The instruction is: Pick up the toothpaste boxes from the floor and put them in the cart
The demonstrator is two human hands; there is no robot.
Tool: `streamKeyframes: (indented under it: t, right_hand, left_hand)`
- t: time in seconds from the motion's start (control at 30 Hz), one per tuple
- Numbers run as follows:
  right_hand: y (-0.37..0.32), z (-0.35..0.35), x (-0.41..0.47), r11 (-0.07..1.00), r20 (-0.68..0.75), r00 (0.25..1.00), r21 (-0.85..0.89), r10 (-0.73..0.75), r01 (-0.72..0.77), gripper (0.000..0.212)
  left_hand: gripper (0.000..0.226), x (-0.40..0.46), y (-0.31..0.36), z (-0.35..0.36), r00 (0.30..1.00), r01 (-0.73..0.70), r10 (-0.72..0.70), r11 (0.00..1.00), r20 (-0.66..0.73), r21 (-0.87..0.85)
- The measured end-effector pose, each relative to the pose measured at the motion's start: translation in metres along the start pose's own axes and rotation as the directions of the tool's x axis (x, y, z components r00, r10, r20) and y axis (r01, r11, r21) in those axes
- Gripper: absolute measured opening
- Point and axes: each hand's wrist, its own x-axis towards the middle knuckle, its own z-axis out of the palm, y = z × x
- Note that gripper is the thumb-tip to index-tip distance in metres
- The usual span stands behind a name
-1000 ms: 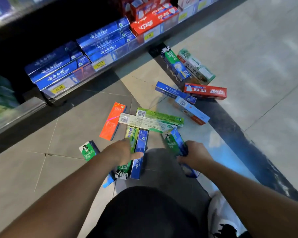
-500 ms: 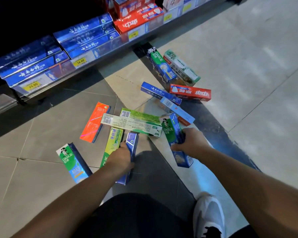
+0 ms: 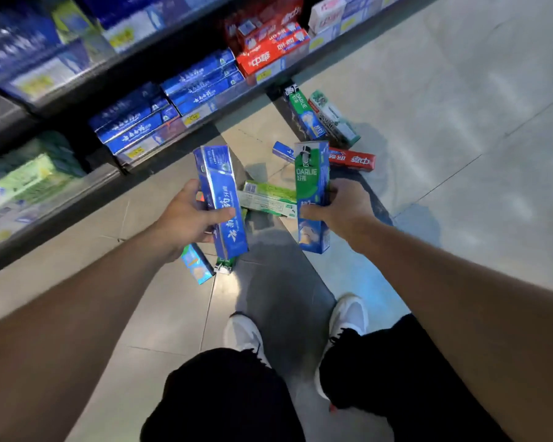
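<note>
L hand (image 3: 186,218) grips 1 blue box (image 3: 221,199), R hand (image 3: 339,208) grips 1 green Darlie box (image 3: 312,196), both lifted off the floor (image 3: 428,106). Approx 9 loose boxes (image 3: 351,159) lie below; several part-hidden behind hands, count unsure.

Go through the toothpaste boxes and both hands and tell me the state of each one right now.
Left hand: grip closed on blue box.
Blue box: lifted off the floor, upright.
Right hand: grip closed on green Darlie box.
Green Darlie box: lifted, upright.
Red box: lying on floor.
Pale green boxes: lying on floor, overlapping.
</note>
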Motion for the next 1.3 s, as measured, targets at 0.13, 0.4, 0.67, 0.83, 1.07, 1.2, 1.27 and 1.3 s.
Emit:
streamKeyframes:
  t: [0.13, 0.4, 0.67, 0.83, 1.07, 1.2, 1.27, 1.3]
  right_hand:
    - [-0.075, -0.07, -0.074, 0.999, 0.013, 0.999, 0.026, -0.047, 0.047, 0.028]
    - [-0.209, -0.245, -0.232, 0.989, 0.005, 1.0, 0.146, -0.004, 0.003, 0.028]
    - [-0.247, -0.388, -0.318, 0.95, -0.141, 0.99, 0.31, 0.029, 0.016, 0.053]
    - [-0.223, -0.465, -0.341, 0.922, -0.214, 0.975, 0.386, 0.055, 0.033, 0.036]
    - [-0.163, -0.599, -0.334, 0.888, -0.255, 0.965, 0.456, 0.065, 0.061, 0.033]
    - [-0.127, -0.67, -0.323, 0.892, -0.304, 0.949, 0.448, 0.087, 0.062, 0.035]
    - [-0.112, -0.702, -0.318, 0.902, -0.318, 0.944, 0.428, 0.091, 0.058, 0.032]
    - [-0.105, -0.716, -0.315, 0.906, -0.325, 0.941, 0.419, 0.092, 0.056, 0.03]
  left_hand:
    - [0.054, -0.101, 0.083, -0.02, 1.0, -0.024, 0.024, 0.995, -0.005, 0.1]
    - [0.059, -0.282, 0.271, -0.05, 0.987, -0.161, 0.137, 0.885, 0.087, 0.436]
    - [0.052, -0.357, 0.422, 0.011, 0.923, -0.384, 0.283, 0.655, 0.26, 0.651]
    - [0.054, -0.368, 0.491, 0.086, 0.882, -0.47, 0.313, 0.549, 0.351, 0.691]
    - [0.054, -0.371, 0.579, 0.226, 0.823, -0.567, 0.332, 0.437, 0.461, 0.698]
    - [0.053, -0.364, 0.621, 0.306, 0.807, -0.587, 0.352, 0.404, 0.473, 0.701]
    - [0.053, -0.359, 0.638, 0.341, 0.805, -0.588, 0.368, 0.397, 0.465, 0.704]
    - [0.051, -0.357, 0.646, 0.356, 0.811, -0.581, 0.369, 0.41, 0.454, 0.703]
